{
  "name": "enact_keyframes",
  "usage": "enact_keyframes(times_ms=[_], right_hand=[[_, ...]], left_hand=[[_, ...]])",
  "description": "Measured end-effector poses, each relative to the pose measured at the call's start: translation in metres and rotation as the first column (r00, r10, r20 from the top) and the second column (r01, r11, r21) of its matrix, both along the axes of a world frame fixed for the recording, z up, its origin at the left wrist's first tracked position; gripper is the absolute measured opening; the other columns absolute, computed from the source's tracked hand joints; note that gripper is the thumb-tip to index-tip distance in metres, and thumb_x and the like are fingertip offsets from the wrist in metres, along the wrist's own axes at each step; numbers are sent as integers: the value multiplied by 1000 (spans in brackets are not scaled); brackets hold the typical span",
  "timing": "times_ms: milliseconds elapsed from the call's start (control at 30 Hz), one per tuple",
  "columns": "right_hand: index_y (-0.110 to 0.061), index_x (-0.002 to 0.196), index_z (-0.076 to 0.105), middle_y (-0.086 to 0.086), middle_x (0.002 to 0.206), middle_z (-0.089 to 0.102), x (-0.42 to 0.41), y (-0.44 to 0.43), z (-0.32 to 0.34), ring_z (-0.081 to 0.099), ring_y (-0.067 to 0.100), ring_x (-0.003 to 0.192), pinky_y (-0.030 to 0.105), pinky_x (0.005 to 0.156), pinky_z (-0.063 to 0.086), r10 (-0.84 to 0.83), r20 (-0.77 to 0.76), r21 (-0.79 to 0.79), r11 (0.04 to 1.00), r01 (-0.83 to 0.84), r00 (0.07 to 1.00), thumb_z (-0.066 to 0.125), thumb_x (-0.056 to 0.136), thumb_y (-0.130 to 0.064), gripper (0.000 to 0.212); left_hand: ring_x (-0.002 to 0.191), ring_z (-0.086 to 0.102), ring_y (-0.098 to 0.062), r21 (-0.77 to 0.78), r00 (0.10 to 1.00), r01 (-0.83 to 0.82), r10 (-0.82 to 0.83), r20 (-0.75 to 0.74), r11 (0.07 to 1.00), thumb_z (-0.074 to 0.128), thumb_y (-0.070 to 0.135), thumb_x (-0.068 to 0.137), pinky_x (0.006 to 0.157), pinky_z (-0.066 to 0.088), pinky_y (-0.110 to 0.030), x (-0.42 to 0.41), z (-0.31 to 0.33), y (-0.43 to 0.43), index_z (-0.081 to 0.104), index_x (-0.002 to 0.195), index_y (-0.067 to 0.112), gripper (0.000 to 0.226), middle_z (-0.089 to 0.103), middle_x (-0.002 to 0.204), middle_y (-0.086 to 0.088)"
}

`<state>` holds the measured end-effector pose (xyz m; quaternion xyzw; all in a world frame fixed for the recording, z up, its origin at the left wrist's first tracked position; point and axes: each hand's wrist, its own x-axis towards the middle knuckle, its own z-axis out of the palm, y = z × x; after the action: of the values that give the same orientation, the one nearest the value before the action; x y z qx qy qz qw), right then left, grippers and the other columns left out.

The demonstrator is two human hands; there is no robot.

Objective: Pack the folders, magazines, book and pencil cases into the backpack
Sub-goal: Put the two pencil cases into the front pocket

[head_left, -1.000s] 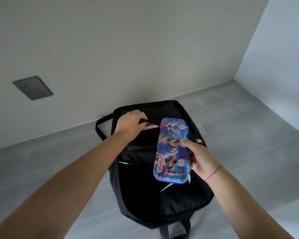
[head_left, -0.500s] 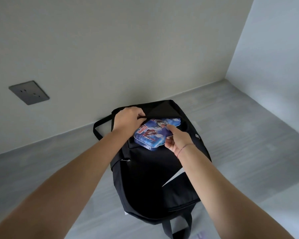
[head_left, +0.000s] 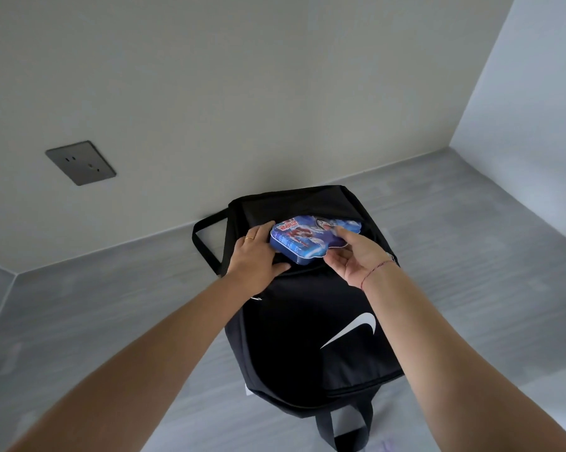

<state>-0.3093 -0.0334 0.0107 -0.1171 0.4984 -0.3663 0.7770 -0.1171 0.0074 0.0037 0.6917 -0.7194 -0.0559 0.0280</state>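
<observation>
A black backpack (head_left: 311,337) with a white swoosh lies flat on the grey surface, its top opening toward the wall. A blue printed pencil case (head_left: 302,239) lies crosswise at that opening, its far edge tucked under the black flap. My left hand (head_left: 257,257) rests on the bag at the case's left end, fingers touching the case and the opening's edge. My right hand (head_left: 351,257) holds the case's right half, thumb on top and fingers beneath. Folders, magazines and book are not visible.
A pale wall runs just behind the backpack, with a dark socket plate (head_left: 80,162) at the left. A second wall (head_left: 529,109) closes the right side. The backpack's straps (head_left: 206,243) stick out at top left, and another strap (head_left: 343,425) at the bottom.
The pencil case turned from lengthwise over the bag to crosswise at the opening and slid partly under the flap. My left hand let go of the flap edge and came to the case's left end.
</observation>
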Motion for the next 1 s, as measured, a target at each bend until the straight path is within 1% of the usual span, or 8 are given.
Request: enact_keyframes(times_ms=[167,300,433,667,733,800,900,1000], right_hand=[[-1,92,58,13,54,70,-1,-8,8,68,20,45,25,39,54,81,-48,-14,997,-82,996,64,87,-18,18],[1,103,58,17,73,66,9,-10,12,67,22,46,26,35,52,80,-209,-35,995,-89,975,65,87,-14,23],[4,118,54,21,95,63,12,-12,11,62,26,64,30,34,53,66,-304,-52,995,-86,951,63,87,-10,35],[-2,132,40,23,125,57,49,-25,23,63,37,107,42,88,55,117,-337,44,993,-108,934,57,89,-2,46],[-3,129,42,22,123,58,48,-24,22,63,37,106,41,88,56,139,-350,58,990,-126,927,57,89,-3,43],[-3,118,49,21,116,61,41,-18,17,67,36,94,37,71,59,121,-361,1,992,-129,925,60,89,-8,32],[-3,113,55,18,98,65,25,-16,3,67,26,63,28,44,56,146,-339,-52,983,-173,929,63,88,-17,29],[-6,93,59,10,70,62,17,-15,-3,62,16,43,18,35,47,205,-353,-36,972,-233,913,66,85,-26,22]], left_hand=[[132,37,-28,-171,981,107,-133,-144,979,77,25,73,109,23,-41,13,4,23,73,103,17,31,49,134,-9],[109,53,-31,-299,989,76,-111,-102,951,82,23,67,95,32,-39,18,4,37,76,88,15,23,61,109,-8],[83,46,-19,-440,985,164,-169,28,883,84,23,64,80,39,-34,14,8,42,75,78,18,18,56,81,-3],[76,61,-28,-454,955,294,-281,98,841,88,16,58,75,51,-38,-5,19,40,76,74,14,20,61,75,-6],[81,61,-28,-409,958,284,-273,86,867,81,23,70,80,49,-38,-4,20,38,75,79,12,15,61,82,-7],[84,57,-21,-315,977,174,-203,-63,933,62,31,89,77,45,-33,-2,19,37,70,85,9,24,56,90,-6],[66,61,-14,-292,923,-57,-61,-379,955,48,33,96,54,49,-32,-9,15,37,56,75,6,35,57,78,-4],[45,61,-7,-163,649,-467,212,-730,869,46,36,94,47,46,-25,-10,15,23,52,63,14,39,59,55,3]])
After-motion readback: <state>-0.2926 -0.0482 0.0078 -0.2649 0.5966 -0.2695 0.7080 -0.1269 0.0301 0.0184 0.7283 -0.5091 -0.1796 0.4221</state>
